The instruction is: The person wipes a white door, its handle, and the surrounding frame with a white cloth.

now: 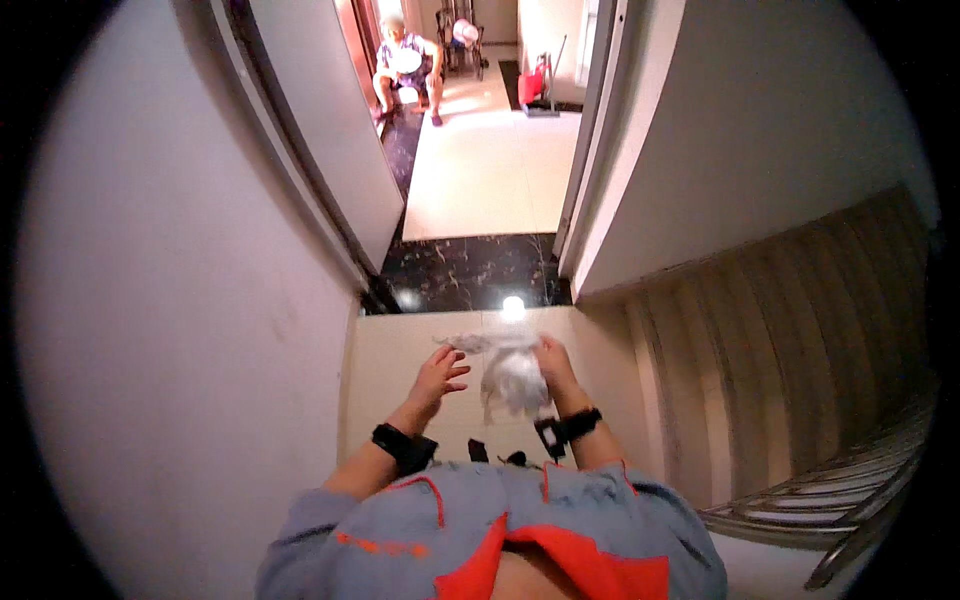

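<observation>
A whitish, see-through thin plastic item [517,379], probably a bag or film, hangs blurred in front of my body above the pale tiled floor. My right hand [553,361] grips its upper right edge. My left hand [441,376] is at its left end, with fingers spread just under a crumpled, stretched-out part; whether the fingertips touch it is not clear. Black bands are strapped round both my wrists.
Ahead is a doorway with a black marble threshold [472,270]. Beyond it a person [407,64] sits at the left, and a red dustpan [532,88] stands at the right. Stairs [720,360] with a metal railing [847,510] lie to my right; a white wall [187,300] is at my left.
</observation>
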`<state>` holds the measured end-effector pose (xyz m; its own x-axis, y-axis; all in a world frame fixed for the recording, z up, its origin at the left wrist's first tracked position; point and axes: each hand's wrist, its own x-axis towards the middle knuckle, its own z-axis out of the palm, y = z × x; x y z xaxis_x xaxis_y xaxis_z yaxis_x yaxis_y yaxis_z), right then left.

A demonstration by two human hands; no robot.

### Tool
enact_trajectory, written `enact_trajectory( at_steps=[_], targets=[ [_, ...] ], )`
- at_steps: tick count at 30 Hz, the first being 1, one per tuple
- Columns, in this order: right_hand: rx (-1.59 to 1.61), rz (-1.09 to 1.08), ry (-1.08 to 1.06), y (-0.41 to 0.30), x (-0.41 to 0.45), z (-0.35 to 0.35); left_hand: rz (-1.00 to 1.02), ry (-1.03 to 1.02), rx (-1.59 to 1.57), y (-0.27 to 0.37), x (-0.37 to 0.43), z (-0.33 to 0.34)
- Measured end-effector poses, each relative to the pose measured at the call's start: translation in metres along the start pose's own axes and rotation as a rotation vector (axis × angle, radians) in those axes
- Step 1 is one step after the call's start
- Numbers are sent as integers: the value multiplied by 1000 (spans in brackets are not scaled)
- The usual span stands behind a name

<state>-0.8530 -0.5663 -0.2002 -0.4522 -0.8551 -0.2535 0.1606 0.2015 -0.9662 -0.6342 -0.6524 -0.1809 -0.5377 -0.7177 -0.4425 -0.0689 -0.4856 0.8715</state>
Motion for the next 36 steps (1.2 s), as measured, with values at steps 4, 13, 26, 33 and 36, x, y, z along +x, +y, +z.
enact_trajectory(
  at_steps=[4, 13, 26, 33, 36],
  targets=[
    [444, -30, -101, -26, 63, -20, -135, -71, 64, -20, 20, -32],
    [822, 51, -100, 68, 121, -67, -58, -30, -42, -129, 82, -125],
    [913, -320, -58, 198, 201, -131, 42, -157, 134, -207, 201, -86],
    [535, -252, 175, 272, 214, -194, 121, -155, 146, -289, 240, -28],
    [-606, -411, 277, 409, 250, -284, 160, -193, 184, -323, 254, -3]
  ],
)
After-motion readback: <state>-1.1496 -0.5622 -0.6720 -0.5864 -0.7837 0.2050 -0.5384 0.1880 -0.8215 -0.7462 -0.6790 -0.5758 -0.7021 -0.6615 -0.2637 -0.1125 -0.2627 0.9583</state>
